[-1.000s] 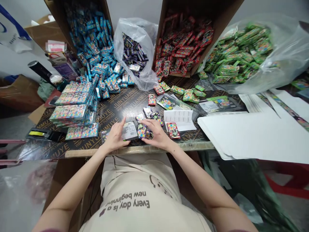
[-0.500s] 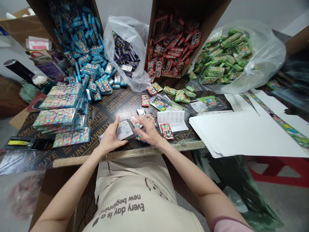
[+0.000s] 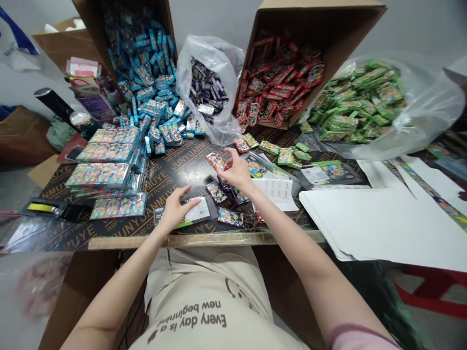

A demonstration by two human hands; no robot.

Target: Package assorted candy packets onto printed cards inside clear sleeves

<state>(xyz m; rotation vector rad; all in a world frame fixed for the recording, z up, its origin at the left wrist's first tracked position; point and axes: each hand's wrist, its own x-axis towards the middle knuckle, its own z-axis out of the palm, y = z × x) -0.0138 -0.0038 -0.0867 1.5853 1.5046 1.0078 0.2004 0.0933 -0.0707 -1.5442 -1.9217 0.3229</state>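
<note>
My left hand (image 3: pixel 175 209) rests with fingers spread on a clear flat bag with a white barcode label (image 3: pixel 197 211) near the table's front edge. Farther out, my right hand (image 3: pixel 236 167) pinches a small red packet (image 3: pixel 216 161) above the table. Loose purple packets (image 3: pixel 230 217) lie between the two hands, close to the bag's mouth. Under my right forearm lies a red packet, mostly hidden.
Tilted boxes at the back hold blue packets (image 3: pixel 146 68) and red packets (image 3: pixel 280 82); plastic bags hold purple packets (image 3: pixel 206 90) and green packets (image 3: pixel 359 104). Filled flat packs are stacked at left (image 3: pixel 109 167). White sheets (image 3: pixel 383 223) lie right. A tape dispenser (image 3: pixel 47 208) sits far left.
My right hand left the flat bag, reached farther out and now holds a small red packet. My left hand loosened on the bag, fingers spread. Purple packets now lie loose beside it.
</note>
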